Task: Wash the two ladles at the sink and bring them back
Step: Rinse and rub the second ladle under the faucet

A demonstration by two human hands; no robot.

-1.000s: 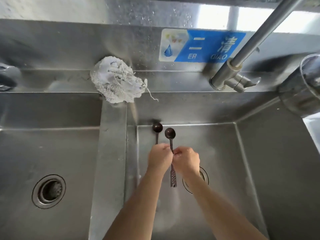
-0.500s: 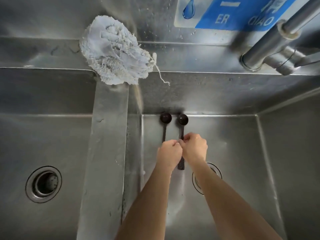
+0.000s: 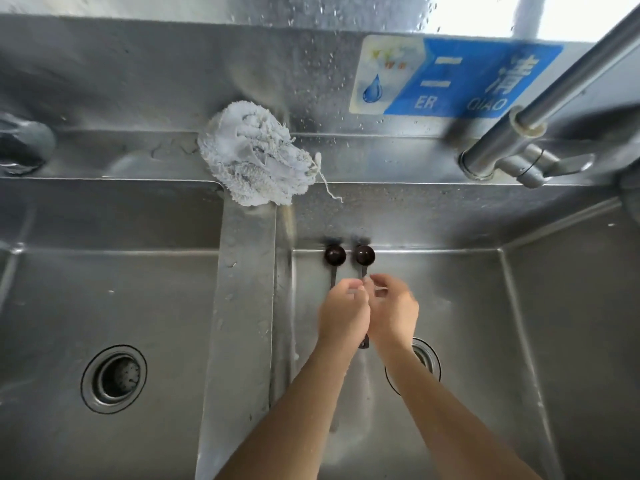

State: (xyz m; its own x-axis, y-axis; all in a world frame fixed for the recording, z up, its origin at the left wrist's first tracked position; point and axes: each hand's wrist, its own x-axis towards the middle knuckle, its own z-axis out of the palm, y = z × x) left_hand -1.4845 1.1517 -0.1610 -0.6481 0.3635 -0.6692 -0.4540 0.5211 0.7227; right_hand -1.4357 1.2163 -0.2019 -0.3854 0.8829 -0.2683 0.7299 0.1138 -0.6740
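- Right sink basin [image 3: 485, 323]: I am working over smooth, wet stainless steel, boxy with rounded corners. A dropped ladle could be sliding toward the round drain [image 3: 427, 358].
- Left hand [image 3: 343, 315]: I am curling it round the thin handle of the left ladle [image 3: 335, 255]. Wet skin on a slick, dark handle is risking a slip.
- Right hand [image 3: 393, 313]: fingers are blurring at the handle of the right ladle [image 3: 364, 255]. I cannot tell whether they are pinching it.
- Both small, round, glossy bowls are sitting just apart near the basin's back wall.
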